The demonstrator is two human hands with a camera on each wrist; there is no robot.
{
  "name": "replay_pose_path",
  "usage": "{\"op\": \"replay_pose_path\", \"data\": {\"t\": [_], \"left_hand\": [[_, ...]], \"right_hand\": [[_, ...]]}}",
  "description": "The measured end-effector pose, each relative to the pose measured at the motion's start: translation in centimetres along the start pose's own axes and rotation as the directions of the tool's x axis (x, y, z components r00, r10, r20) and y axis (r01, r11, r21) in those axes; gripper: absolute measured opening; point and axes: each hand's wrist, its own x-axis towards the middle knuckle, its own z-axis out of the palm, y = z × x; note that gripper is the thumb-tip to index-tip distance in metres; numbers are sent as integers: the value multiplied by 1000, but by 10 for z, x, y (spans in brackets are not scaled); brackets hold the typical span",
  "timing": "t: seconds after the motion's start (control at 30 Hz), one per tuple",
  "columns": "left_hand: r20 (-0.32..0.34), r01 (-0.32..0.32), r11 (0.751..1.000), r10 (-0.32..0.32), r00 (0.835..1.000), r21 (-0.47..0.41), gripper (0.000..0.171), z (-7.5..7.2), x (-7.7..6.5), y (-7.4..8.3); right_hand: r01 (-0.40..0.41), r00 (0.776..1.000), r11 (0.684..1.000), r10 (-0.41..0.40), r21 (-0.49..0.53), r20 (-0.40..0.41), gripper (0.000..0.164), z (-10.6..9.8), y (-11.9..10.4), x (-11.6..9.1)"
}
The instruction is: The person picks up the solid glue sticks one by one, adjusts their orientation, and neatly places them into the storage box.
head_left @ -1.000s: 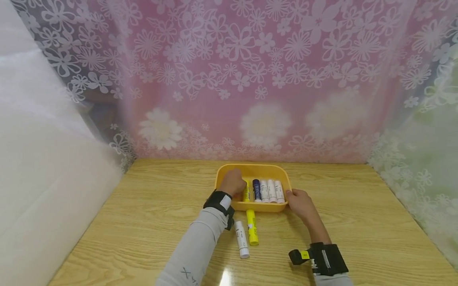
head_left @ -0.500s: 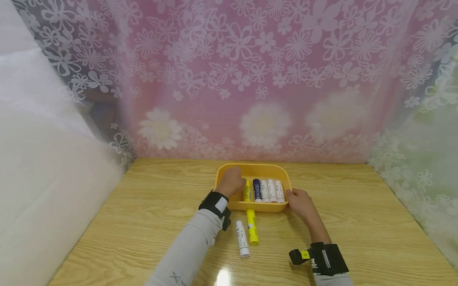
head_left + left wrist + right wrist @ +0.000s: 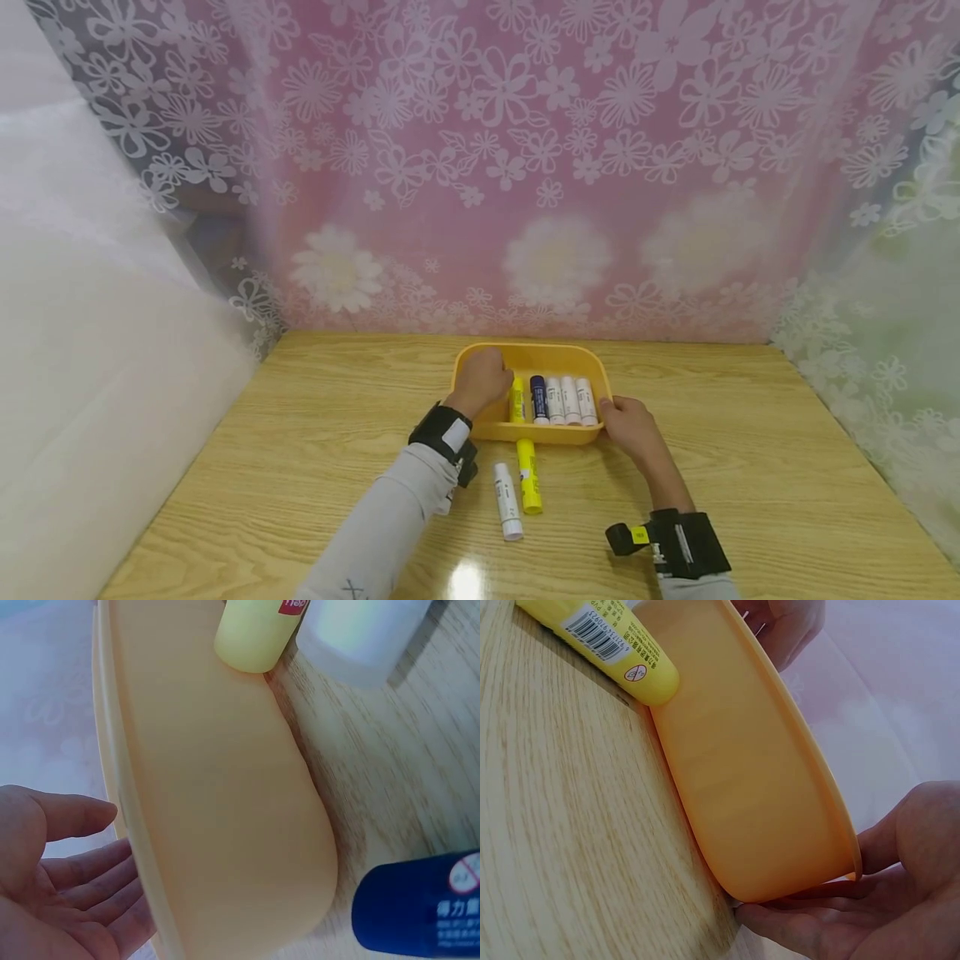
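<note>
Left grip (image 3: 482, 382) gapes, right grip (image 3: 632, 426) clasps yellow tray (image 3: 557, 361).

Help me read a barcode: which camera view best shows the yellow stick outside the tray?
The right wrist view: the yellow stick appears close, barcode facing the camera, one end cut off. Head shows most of it, small; left wrist, only an end with part of a red label.

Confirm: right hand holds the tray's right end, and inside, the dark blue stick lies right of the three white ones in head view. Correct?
Not quite: the head view shows the dark blue stick left of the three white ones. The right hand does hold the tray's right end.
</note>
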Motion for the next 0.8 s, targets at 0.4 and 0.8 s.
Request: {"op": "replay_pose_path", "data": {"t": [0.4,0.8], "left_hand": [[-106,-60,996,53,993,-65,41,-1,-3,-10],[-154,-95,992,82,985,-82,26,-7,-9,-5]], "right_hand": [[-16,1000,999,15,-28,-6,54,-1,-3,-2],[0,1000,999,-1,-36,-22,53,0,-3,-2]]}}
